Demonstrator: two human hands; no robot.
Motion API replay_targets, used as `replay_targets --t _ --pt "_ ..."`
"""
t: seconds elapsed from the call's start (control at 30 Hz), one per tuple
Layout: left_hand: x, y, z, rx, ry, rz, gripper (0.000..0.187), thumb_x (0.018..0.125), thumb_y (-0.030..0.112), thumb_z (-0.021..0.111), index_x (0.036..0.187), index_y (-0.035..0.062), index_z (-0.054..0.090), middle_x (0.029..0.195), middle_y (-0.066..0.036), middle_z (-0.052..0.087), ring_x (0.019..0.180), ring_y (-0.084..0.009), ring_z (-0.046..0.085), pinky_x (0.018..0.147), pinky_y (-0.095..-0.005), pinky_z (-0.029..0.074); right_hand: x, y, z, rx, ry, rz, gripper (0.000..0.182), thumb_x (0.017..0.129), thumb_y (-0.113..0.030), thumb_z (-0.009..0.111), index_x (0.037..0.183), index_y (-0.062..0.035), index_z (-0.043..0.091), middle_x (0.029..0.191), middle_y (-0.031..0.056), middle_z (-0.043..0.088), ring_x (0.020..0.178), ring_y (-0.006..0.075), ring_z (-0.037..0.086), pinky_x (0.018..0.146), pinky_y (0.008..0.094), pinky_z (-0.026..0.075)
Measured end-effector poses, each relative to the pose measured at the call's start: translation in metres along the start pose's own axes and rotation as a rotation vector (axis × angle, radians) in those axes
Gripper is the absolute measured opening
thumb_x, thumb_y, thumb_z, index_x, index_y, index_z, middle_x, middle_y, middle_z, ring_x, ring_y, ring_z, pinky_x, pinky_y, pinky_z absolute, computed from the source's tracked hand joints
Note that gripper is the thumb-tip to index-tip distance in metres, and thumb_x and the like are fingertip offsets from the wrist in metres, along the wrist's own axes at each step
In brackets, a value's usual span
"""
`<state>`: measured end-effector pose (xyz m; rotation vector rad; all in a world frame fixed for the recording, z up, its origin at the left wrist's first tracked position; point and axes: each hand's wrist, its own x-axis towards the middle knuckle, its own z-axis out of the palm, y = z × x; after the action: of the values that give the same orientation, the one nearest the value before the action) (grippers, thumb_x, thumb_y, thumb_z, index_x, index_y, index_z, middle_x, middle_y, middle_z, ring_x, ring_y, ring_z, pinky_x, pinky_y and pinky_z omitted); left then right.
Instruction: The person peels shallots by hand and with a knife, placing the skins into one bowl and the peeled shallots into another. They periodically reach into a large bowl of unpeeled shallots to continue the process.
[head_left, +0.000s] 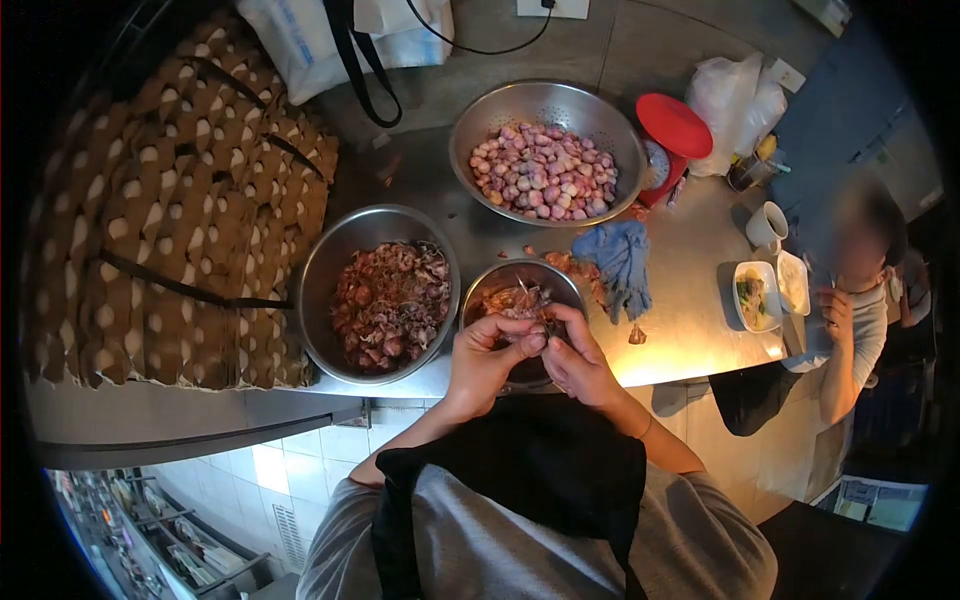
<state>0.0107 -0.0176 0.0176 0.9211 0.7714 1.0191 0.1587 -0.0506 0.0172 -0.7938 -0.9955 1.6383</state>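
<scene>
Head view, looking down at a steel counter point(690, 330). Both hands meet at centre frame, just over the near rim of a small steel bowl point(500, 280).

Left hand point(485, 360): fingers curled closed around a small shallot point(535, 340), pinched between thumb and fingertips. Right hand point(580, 365): fingers bunched together against the same shallot, touching the left hand's fingertips. Whether it holds a blade, cannot tell.

Small bowl holds pale pinkish peeled pieces and scraps; exact contents hard to read.

At 9 o'clock from the hands, touching the small bowl: a larger steel bowl point(330, 260) filled with reddish-brown papery skins point(390, 305).

At 12 o'clock, further back: a perforated steel colander point(560, 100) heaped with whole purple-pink shallots point(545, 170).

At 1 o'clock, just beside the small bowl: a crumpled blue cloth point(620, 260), loose skins around it.

At 1 o'clock, far: a red kitchen scale point(672, 130), beside the colander.

At 10 o'clock: stacked egg trays point(170, 210), strapped.

At 3 o'clock: another person point(865, 300) seated at the counter end, with a white mug point(768, 225) and food dishes point(758, 297) in front.
</scene>
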Motion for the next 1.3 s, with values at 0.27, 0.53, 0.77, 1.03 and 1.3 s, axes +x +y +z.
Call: replay_targets --t 0.27,0.53,0.77,1.03,1.3 --pt "0.02 0.012 -0.009 -0.415 -0.029 -0.223 0.025 0.087 0.01 0.048 0.112 0.0054 0.047 0.093 -0.004 0.054 0.085 -0.0128 0.054 0.079 -0.0267 0.045 0.013 -0.009 -0.015 0.038 -0.003 0.135 0.045 0.092 -0.018 0.037 0.133 -0.013 0.021 0.056 -0.0024 0.033 0.045 0.0051 0.031 0.04 0.0176 0.026" --pt "0.034 -0.009 -0.024 -0.591 -0.011 -0.287 0.019 0.085 0.005 0.05 0.104 0.0073 0.05 0.093 -0.005 0.055 0.087 -0.014 0.055 0.078 -0.0258 0.044 0.008 0.007 -0.03 0.039 -0.051 0.206 0.043 0.093 -0.018 0.035 0.135 -0.0135 0.024 0.052 -0.0026 0.031 0.043 0.0056 0.031 0.04 0.0174 0.026" --pt "0.028 0.006 -0.01 -0.475 -0.014 -0.264 0.025 0.085 0.003 0.05 0.109 0.0064 0.05 0.104 -0.006 0.055 0.094 -0.0146 0.054 0.083 -0.0269 0.045 -0.001 0.006 -0.028 -0.001 -0.035 0.158 0.045 0.092 -0.018 0.037 0.135 -0.0133 0.024 0.055 -0.0029 0.032 0.045 0.0056 0.032 0.042 0.0176 0.028" --pt "0.019 -0.008 -0.01 -0.407 0.062 -0.201 0.022 0.083 0.003 0.052 0.105 0.0055 0.054 0.109 -0.005 0.054 0.096 -0.0133 0.053 0.084 -0.0277 0.043 -0.007 0.002 -0.018 -0.344 0.004 0.119 0.046 0.09 -0.015 0.042 0.133 -0.0064 0.028 0.097 0.0076 0.051 0.08 0.0125 0.049 0.07 0.0219 0.039" --pt "0.015 -0.017 -0.007 -0.402 0.094 -0.096 0.018 0.079 -0.002 0.057 0.095 0.0046 0.056 0.1 -0.005 0.058 0.092 -0.012 0.054 0.082 -0.0272 0.044 -0.007 0.004 -0.015 -0.455 0.015 -0.004 0.044 0.089 -0.015 0.043 0.129 -0.0028 0.03 0.115 0.0121 0.045 0.104 0.0181 0.043 0.087 0.0263 0.032"
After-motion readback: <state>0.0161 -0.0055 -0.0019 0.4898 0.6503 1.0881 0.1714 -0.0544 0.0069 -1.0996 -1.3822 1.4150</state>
